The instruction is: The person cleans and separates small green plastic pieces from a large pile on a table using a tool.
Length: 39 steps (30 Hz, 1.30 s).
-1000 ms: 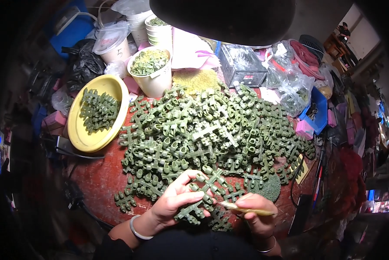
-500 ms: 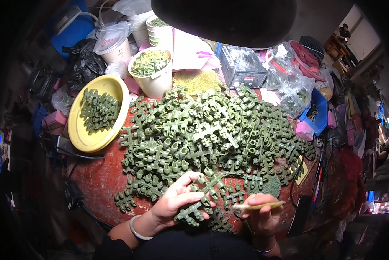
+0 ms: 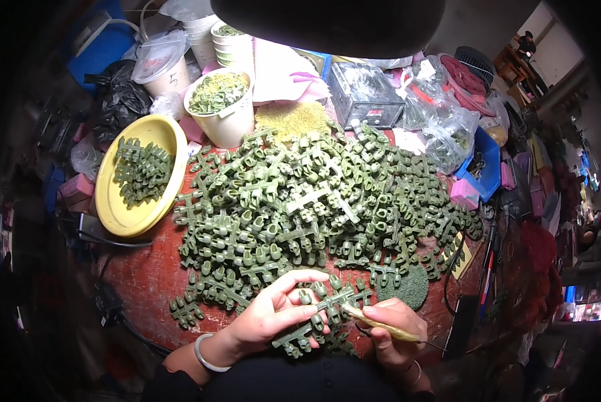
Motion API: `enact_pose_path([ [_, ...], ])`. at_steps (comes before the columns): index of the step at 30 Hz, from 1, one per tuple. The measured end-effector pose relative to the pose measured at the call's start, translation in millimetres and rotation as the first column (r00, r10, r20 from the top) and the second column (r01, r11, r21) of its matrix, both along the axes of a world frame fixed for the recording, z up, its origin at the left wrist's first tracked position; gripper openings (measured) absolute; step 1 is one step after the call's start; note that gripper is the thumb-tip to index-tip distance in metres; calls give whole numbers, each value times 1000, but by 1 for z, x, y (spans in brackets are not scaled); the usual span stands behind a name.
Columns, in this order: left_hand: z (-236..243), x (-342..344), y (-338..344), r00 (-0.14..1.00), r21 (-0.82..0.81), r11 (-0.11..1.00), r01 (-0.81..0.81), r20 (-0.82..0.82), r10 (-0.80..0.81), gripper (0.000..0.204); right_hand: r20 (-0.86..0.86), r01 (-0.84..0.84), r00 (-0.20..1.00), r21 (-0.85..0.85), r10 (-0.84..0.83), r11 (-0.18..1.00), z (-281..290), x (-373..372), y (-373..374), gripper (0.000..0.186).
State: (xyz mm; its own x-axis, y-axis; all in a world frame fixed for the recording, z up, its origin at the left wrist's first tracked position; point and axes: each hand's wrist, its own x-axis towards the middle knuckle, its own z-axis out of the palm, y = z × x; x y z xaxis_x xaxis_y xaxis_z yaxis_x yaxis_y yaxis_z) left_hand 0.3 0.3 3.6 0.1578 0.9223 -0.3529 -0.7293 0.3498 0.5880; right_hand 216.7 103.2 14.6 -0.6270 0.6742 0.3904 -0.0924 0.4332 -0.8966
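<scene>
Green and many-armed, the branched piece sits pinched between thumb and fingers of the left grip, its free arms reaching toward the right grip. That one is closed round a slim yellow tool, whose tip is at or very near the piece; contact can't be told. With the piece held toward one end, a firm push from the tip could twist it, or let the tip skid toward the left grip's fingers. A heap of similar pieces lies just beyond both grips on the red counter, so a dropped one could get lost there.
</scene>
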Motion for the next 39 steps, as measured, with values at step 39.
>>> enact_pose_path([
  [39,5,5,0,962,-18,1000,4,-273,-9,27,298,-313,940,549,169,775,11,-6,-2,36],
])
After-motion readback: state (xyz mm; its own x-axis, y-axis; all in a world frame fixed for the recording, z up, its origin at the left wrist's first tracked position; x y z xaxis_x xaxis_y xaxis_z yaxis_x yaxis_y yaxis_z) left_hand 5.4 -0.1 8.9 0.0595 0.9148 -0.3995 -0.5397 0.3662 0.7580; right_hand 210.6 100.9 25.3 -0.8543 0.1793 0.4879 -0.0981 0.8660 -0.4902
